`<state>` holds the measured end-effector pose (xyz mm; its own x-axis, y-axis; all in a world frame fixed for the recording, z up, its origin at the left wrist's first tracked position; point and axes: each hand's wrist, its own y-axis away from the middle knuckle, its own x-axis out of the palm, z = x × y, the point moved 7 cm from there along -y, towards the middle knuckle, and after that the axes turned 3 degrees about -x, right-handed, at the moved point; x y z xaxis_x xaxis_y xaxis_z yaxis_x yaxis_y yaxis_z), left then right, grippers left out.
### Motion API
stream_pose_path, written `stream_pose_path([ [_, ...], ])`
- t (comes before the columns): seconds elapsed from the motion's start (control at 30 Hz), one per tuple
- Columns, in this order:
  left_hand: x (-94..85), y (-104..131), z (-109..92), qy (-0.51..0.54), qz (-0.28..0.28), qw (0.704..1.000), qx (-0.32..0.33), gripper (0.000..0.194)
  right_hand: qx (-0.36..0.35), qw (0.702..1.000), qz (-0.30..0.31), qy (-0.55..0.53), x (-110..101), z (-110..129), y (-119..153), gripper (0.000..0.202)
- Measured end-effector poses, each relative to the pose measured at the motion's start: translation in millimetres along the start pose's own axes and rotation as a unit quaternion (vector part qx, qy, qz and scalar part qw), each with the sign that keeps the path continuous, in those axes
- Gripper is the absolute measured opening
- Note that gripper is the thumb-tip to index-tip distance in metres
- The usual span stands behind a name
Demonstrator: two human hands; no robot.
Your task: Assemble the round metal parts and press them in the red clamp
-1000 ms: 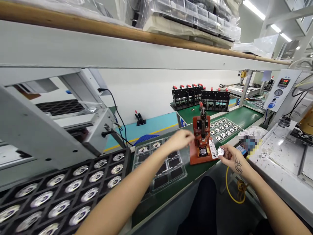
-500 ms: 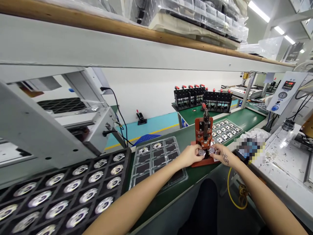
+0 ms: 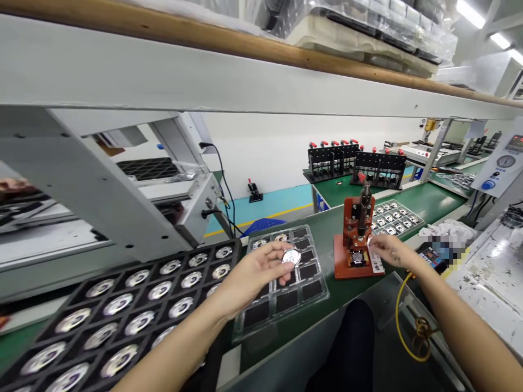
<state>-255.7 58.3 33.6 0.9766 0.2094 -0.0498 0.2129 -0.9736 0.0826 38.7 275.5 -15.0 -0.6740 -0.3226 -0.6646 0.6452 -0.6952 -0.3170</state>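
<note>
My left hand [image 3: 267, 267] pinches a round silver disc [image 3: 291, 257] above a clear plastic tray [image 3: 321, 283] with dark square compartments, a few of them holding discs. To the right of it stands a red toggle press [image 3: 340, 256] with a disc-like part [image 3: 358, 258] in its black base. My right hand [image 3: 381, 247] is at the press's right side, by a white printed strip [image 3: 376, 262]; its fingers are bent together, and whether they hold anything is too small to tell. A black tray [image 3: 241, 247] of shiny round parts lies at the left.
Behind the press is another clear tray [image 3: 420, 222] full of parts. Black fixtures [image 3: 333, 161] with red handles stand farther back. At the right lie a white cloth [image 3: 449, 231] and a blurred handheld device [image 3: 435, 257]. A grey beam [image 3: 245, 87] crosses above.
My left hand has moved left from the press to over the clear tray, carrying a disc. My right hand has shifted from the press's base to its right side. The view has turned left.
</note>
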Motion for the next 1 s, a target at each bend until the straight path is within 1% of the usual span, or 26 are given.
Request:
stream_pose_path([
  [0.03,0.3,9,-3,-0.004,-0.007,1.000,0.001,0.050,0.008,1.000,-0.027,0.004,-19,2,-10,0.054],
  [0.1,9.4,24,-11,-0.021,-0.001,1.000,0.006,0.046,0.020,0.995,-0.100,0.006,-58,13,-39,0.070],
  [0.17,25.2,35,-17,-0.031,0.021,0.999,0.008,0.043,0.012,0.989,-0.147,-0.012,-85,39,-76,0.076],
  [0.23,40.7,42,-22,-0.018,0.039,0.999,0.009,0.042,0.000,0.986,-0.143,-0.081,-94,75,-111,0.083],
  [0.27,46.6,45,-24,-0.006,0.044,0.999,0.010,0.043,-0.013,0.984,-0.137,-0.110,-96,97,-122,0.086],
  [0.3,51.1,47,-25,0.008,0.048,0.999,0.012,0.043,-0.039,0.981,-0.143,-0.129,-98,121,-126,0.087],
  [0.33,54.1,50,-27,0.019,0.050,0.998,0.015,0.044,-0.072,0.975,-0.161,-0.133,-100,144,-124,0.087],
  [0.37,55.9,53,-28,0.027,0.051,0.998,0.018,0.043,-0.108,0.969,-0.183,-0.126,-102,166,-114,0.085],
  [0.4,56.3,55,-29,0.031,0.051,0.998,0.021,0.043,-0.141,0.962,-0.209,-0.109,-103,185,-99,0.081],
  [0.43,55.6,58,-29,0.035,0.049,0.998,0.024,0.042,-0.162,0.955,-0.231,-0.088,-102,199,-80,0.075],
  [0.47,53.9,61,-29,0.037,0.047,0.998,0.027,0.042,-0.167,0.952,-0.249,-0.067,-97,207,-59,0.069],
  [0.53,47.1,65,-30,0.034,0.037,0.998,0.033,0.040,-0.167,0.943,-0.282,-0.050,-84,208,-21,0.057],
  [0.6,33.9,70,-31,0.017,0.016,0.999,0.045,0.037,-0.182,0.941,-0.284,-0.036,-65,196,5,0.047],
  [0.63,23.7,73,-33,0.001,-0.003,0.998,0.056,0.035,-0.204,0.939,-0.275,-0.024,-54,189,13,0.043],
  [0.7,-5.8,84,-40,-0.050,-0.067,0.992,0.096,0.030,-0.273,0.927,-0.255,0.010,-34,176,22,0.034],
  [0.73,-23.8,92,-45,-0.095,-0.110,0.982,0.119,0.028,-0.310,0.917,-0.251,0.025,-27,171,25,0.029],
  [0.77,-42.1,103,-48,-0.158,-0.153,0.966,0.136,0.025,-0.340,0.905,-0.253,0.034,-21,166,27,0.025],
  [0.8,-58.8,115,-50,-0.234,-0.188,0.943,0.143,0.023,-0.360,0.896,-0.258,0.040,-18,162,28,0.021],
  [0.83,-73.6,127,-50,-0.312,-0.208,0.917,0.136,0.022,-0.370,0.890,-0.262,0.043,-17,158,29,0.018],
  [0.87,-86.3,140,-45,-0.383,-0.214,0.891,0.115,0.022,-0.373,0.888,-0.265,0.046,-16,156,31,0.018],
  [0.9,-97.4,152,-37,-0.440,-0.208,0.870,0.085,0.023,-0.372,0.888,-0.266,0.052,-16,156,33,0.019],
  [0.93,-107.3,165,-26,-0.477,-0.197,0.855,0.051,0.025,-0.370,0.889,-0.263,0.062,-16,157,37,0.022],
  [1.0,-122.3,190,-2,-0.503,-0.188,0.844,-0.008,0.027,-0.357,0.894,-0.255,0.084,-16,162,48,0.031],
])
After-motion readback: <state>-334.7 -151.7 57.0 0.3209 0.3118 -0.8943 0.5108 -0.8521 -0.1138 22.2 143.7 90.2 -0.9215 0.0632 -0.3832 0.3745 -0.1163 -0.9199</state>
